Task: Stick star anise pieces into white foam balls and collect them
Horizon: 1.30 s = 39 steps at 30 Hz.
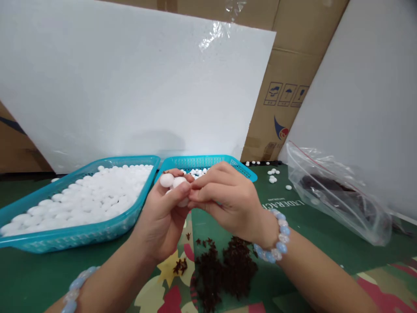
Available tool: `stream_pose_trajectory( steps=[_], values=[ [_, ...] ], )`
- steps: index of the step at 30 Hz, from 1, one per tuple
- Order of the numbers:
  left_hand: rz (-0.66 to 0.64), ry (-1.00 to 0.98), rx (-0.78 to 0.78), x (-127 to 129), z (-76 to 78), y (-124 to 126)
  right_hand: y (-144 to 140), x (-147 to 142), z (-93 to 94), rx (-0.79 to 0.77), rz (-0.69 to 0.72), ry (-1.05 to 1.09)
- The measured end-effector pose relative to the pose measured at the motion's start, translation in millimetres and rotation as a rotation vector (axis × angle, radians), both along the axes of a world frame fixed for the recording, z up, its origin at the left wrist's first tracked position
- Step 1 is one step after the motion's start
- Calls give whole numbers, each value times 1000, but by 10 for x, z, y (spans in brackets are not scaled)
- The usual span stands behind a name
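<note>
Two hands meet in the middle, above a green patterned counter (39,274). The left hand (164,213) is cupped palm-up and holds a few white beads (172,181); its thumb and fingers (182,190) are curled round them. The right hand (224,198) comes in from the other side, and its fingers (203,193) are pinched together against the same beads, right at the tips of the left fingers. Each wrist wears a bracelet (276,237) of pale blue and clear stones.

Left of the fingers, close by, stands a large blue basket (81,237) filled nearly to the rim with white beads of the same kind. Just behind the fingers stands a second blue basket (241,167) with only a few white beads in it; the hands hide most of its inside. Below the fingers, on the counter, lies a pile of dark brown star-shaped spice (228,267). Right of the fingers, and further back, several loose white beads (273,176) are scattered on the counter. Well to the right lies a clear plastic bag (339,195) with a red seal strip, holding something dark that I cannot make out. White boards (130,82) and cardboard boxes (293,65) stand behind everything.
</note>
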State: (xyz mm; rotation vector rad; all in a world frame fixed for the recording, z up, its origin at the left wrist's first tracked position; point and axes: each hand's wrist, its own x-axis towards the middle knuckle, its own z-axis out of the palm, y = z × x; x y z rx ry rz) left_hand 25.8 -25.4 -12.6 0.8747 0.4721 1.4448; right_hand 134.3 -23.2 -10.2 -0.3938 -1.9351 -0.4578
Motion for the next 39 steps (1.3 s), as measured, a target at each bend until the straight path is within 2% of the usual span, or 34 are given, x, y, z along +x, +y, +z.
stream_pose_trajectory(
  steps=[5,13,15,20,24,28,31,36,37,39],
  values=[
    [92,9,-131,13,-35,74,39,38,10,16,-130,-182],
    [245,6,-159,-65,-78,258,170,-5,-169,-215,-171,-349],
    [261,10,-185,-64,-66,259,222,-10,-201,-199,-153,-334],
    [281,43,-279,-23,-1,170,294,-55,-239,-158,13,-178],
    [275,51,-314,10,16,85,272,-109,-247,-139,-9,-40],
    [247,41,-263,22,-11,79,239,-118,-228,-152,4,-8],
    [212,45,-225,20,-34,101,228,-104,-203,-220,23,14],
    [212,51,-260,12,3,78,217,-115,-181,-515,88,26],
    [222,35,-271,12,23,64,214,-125,-184,-515,91,37],
    [235,-9,-300,15,66,31,204,-149,-199,-420,103,36]
  ],
)
